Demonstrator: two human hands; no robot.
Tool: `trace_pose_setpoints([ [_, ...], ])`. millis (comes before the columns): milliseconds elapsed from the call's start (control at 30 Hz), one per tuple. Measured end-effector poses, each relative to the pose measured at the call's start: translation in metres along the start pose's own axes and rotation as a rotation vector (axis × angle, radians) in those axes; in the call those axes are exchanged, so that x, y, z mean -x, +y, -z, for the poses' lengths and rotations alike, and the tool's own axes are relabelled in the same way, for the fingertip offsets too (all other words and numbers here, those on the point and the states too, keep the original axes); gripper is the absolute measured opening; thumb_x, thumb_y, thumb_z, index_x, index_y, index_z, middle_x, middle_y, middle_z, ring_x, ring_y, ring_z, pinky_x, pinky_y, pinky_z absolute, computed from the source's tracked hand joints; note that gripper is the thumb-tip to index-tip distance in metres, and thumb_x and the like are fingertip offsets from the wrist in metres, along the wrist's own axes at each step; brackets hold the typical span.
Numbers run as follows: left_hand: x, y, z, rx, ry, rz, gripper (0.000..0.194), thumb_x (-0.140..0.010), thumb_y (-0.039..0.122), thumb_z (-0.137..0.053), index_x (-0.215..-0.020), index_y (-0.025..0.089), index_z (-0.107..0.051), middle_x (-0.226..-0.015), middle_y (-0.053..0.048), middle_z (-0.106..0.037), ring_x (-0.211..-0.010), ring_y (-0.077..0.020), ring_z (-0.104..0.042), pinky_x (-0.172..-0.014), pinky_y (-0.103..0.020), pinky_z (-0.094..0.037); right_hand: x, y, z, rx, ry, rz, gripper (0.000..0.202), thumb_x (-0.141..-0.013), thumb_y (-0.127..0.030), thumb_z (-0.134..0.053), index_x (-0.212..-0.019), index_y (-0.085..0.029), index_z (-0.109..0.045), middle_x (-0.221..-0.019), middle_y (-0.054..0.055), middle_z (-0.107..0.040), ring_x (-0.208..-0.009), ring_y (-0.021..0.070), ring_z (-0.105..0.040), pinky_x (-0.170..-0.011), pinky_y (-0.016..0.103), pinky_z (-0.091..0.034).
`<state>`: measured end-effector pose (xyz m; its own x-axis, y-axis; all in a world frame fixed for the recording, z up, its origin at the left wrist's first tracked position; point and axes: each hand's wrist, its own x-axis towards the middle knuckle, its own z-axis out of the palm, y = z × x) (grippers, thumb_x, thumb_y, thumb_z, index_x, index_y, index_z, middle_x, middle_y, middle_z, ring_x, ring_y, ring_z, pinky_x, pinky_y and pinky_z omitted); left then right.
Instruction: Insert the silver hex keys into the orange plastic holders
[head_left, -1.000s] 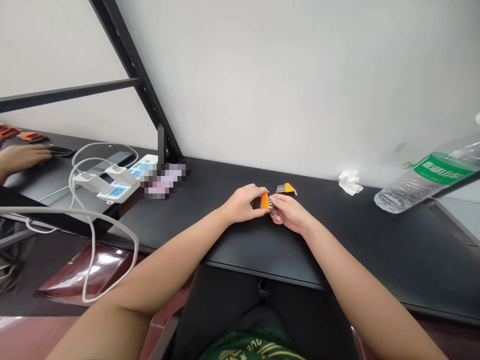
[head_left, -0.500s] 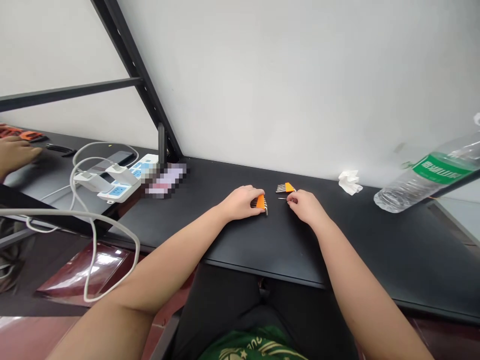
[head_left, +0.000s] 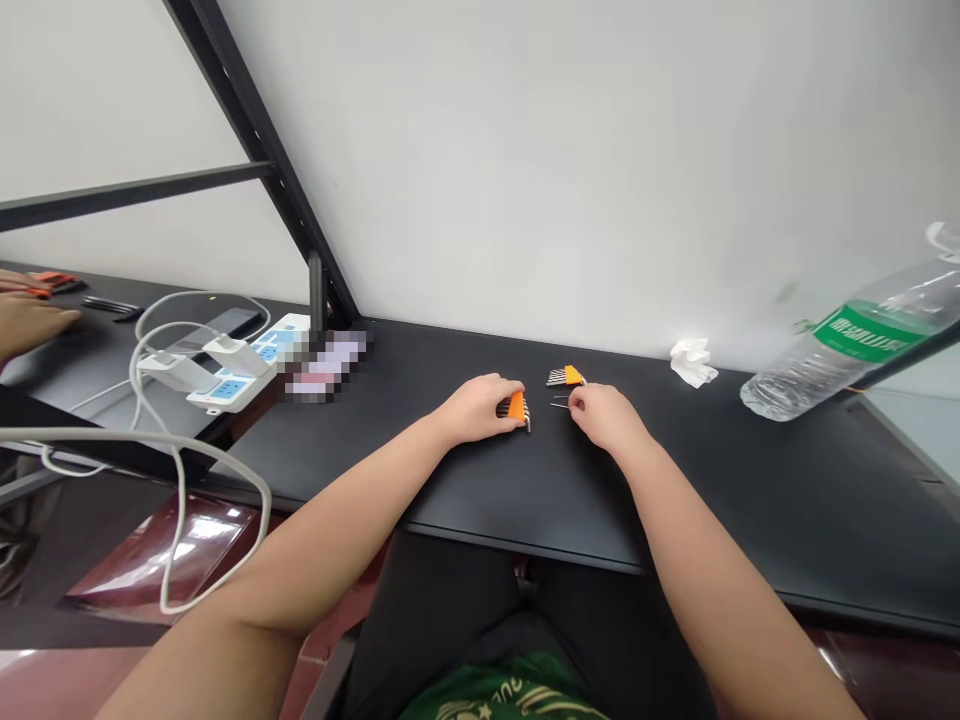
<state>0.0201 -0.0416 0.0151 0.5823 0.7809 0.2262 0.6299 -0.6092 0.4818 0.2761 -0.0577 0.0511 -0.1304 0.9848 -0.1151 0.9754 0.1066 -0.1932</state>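
Observation:
On the black table (head_left: 480, 490), my left hand (head_left: 481, 408) grips an orange holder (head_left: 517, 406) with several metal L-shaped keys in it, their bent ends pointing right. My right hand (head_left: 602, 413) pinches a thin metal key (head_left: 559, 405) between thumb and fingertips, its tip pointing left. Another thin metal piece shows just above it, partly hidden by the fingers. Right behind my right hand lies a second orange holder (head_left: 574, 375), its metal keys pointing left.
Crumpled tissue (head_left: 693, 362) and a leaning plastic bottle (head_left: 840, 345) are at the right. At the left are a power strip (head_left: 240, 385) with white cables, a phone (head_left: 225, 325), a black metal frame (head_left: 262, 150) and another person's hand (head_left: 30, 320).
The metal key in my right hand has tilted or shifted slightly, and a second thin piece now shows beside it. My left hand keeps its hold. The view has shifted a little.

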Motion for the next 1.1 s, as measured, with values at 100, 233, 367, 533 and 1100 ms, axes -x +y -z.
trace_pose_setpoints([
  [100, 0.000, -0.002, -0.003, -0.004, 0.024, -0.035, 0.049, -0.084, 0.037, -0.076, -0.129, 0.023, -0.064, -0.097, -0.005, -0.066, -0.092, -0.0225, -0.067, -0.082, -0.033, -0.055, 0.004, -0.005, 0.000, -0.045, -0.089, -0.053, 0.005, -0.078, -0.017, -0.066, -0.075, -0.021, -0.068, -0.085, 0.006, -0.071, -0.065, 0.0165, -0.059, -0.057, 0.028, -0.036],
  [233, -0.001, -0.004, -0.007, 0.012, 0.072, -0.100, 0.050, -0.083, 0.036, -0.078, -0.130, 0.022, -0.064, -0.099, -0.006, -0.067, -0.093, -0.0229, -0.066, -0.083, -0.035, -0.055, 0.008, -0.011, -0.007, -0.174, -0.036, 0.134, 0.009, -0.074, -0.016, -0.064, -0.071, -0.022, -0.058, -0.080, 0.003, -0.069, -0.066, 0.0167, -0.058, -0.059, 0.028, -0.038],
  [367, -0.001, -0.003, -0.009, 0.027, 0.099, -0.126, 0.052, -0.082, 0.036, -0.080, -0.129, 0.021, -0.064, -0.100, -0.006, -0.068, -0.092, -0.0221, -0.065, -0.084, -0.034, -0.055, 0.007, -0.017, -0.013, -0.368, 0.029, 0.310, 0.011, -0.078, -0.013, -0.058, -0.077, -0.023, -0.053, -0.074, -0.002, -0.064, -0.065, 0.0154, -0.057, -0.063, 0.028, -0.041],
  [533, 0.000, -0.003, -0.009, 0.035, 0.116, -0.128, 0.053, -0.083, 0.039, -0.080, -0.129, 0.021, -0.064, -0.100, -0.006, -0.068, -0.091, -0.0214, -0.065, -0.082, -0.033, -0.055, 0.005, -0.018, -0.013, -0.396, 0.110, 0.370, 0.012, -0.085, -0.015, -0.055, -0.076, -0.023, -0.055, -0.072, -0.002, -0.059, -0.066, 0.0160, -0.054, -0.065, 0.029, -0.041],
  [1100, 0.000, -0.001, -0.009, -0.030, 0.076, -0.204, 0.048, -0.085, 0.040, -0.079, -0.127, 0.021, -0.065, -0.096, -0.006, -0.070, -0.092, -0.0239, -0.064, -0.085, -0.037, -0.052, 0.015, -0.014, -0.008, -0.123, 0.219, 0.493, 0.026, -0.104, -0.020, -0.045, -0.093, -0.022, -0.068, -0.098, 0.008, -0.064, -0.082, 0.0208, -0.060, -0.073, 0.035, -0.046],
])
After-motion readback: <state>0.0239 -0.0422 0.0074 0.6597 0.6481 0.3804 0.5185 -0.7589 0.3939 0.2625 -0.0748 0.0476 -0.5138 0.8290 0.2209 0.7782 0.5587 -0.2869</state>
